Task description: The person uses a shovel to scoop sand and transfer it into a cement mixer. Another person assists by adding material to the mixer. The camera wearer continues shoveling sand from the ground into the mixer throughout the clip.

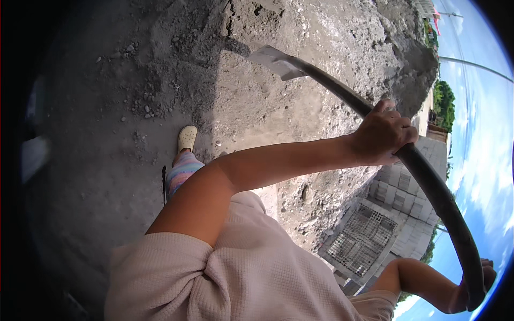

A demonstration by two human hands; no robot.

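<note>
Gripping shovel handle (436,191): left hand (383,134) clamped midway, nearer blade (276,61); right hand (489,275) clamped round near-right end; long axis slants far left.

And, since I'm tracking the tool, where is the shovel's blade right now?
The shovel blade is in the head view's upper middle, against gravelly ground, up and left of the left hand.
</note>
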